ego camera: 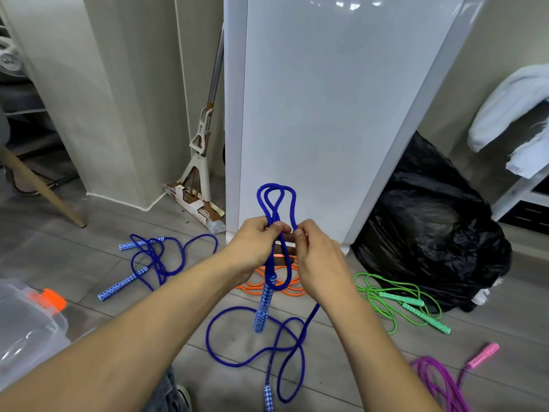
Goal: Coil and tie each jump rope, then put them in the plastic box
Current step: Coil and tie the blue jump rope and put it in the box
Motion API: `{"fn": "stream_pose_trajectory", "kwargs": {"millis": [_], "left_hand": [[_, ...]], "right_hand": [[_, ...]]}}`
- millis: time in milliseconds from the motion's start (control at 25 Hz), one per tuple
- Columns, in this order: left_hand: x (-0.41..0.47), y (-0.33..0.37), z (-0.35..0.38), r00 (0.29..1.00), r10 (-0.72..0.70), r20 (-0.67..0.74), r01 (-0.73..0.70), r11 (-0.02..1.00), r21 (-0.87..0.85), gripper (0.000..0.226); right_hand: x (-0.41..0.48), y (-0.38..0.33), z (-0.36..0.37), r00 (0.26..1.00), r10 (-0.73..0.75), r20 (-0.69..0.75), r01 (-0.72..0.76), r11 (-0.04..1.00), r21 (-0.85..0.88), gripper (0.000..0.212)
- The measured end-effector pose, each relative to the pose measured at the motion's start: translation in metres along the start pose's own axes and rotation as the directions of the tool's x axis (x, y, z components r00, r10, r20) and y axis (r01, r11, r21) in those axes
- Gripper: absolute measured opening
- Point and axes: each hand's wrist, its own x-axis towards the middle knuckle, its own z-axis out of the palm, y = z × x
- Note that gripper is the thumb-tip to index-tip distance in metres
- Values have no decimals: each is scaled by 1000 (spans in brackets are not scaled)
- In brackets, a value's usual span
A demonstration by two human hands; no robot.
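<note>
— Two grips are pinching the blue jump rope: left grip and right grip, fingers curled, doubled loops standing just above them.
— Its handle?
— Hanging just below both grips, the rest lying on the floor. The plastic box is sitting well left of the left grip.

We list: grey plank floor; beige walls; glossy white cabinet; mop leaning in the corner; black rubbish bag; pale cloth draped over white shelving.
</note>
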Motion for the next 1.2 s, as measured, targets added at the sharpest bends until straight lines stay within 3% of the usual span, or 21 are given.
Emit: {"fn": "stream_pose_trajectory", "kwargs": {"millis": [200,480,640,760,840,920,1000,1080,1200], "left_hand": [[2,-11,3,1000,24,-12,-24,1000,15,21],[2,-9,9,991,126,-32,-121,984,128,22],[8,7,-4,977,143,-158,-148,989,-20,19],[17,16,-23,967,91,-238,-148,961,-232,15],[24,18,-33,955,93,-282,-168,953,-254,15],[30,19,-43,930,109,-351,-204,947,-247,14],[35,22,-55,879,149,-453,-245,956,-161,14],[37,24,-67,839,181,-513,-246,967,-61,12],[39,23,-66,868,169,-467,-169,985,41,13]], "right_hand": [[-2,-3,1,997,-64,52,71,988,-139,26],[-3,-8,0,994,-104,44,106,993,-44,20],[1,-6,-11,997,-72,22,74,995,-67,22],[4,4,-18,964,-43,264,34,999,41,26],[3,8,-19,886,-29,463,-40,990,137,28],[2,15,-21,827,-12,562,-74,989,129,28],[5,24,-29,842,20,539,-76,994,82,27],[9,32,-42,904,44,425,-65,997,35,25],[10,35,-53,979,25,201,-15,999,-51,19]]}}
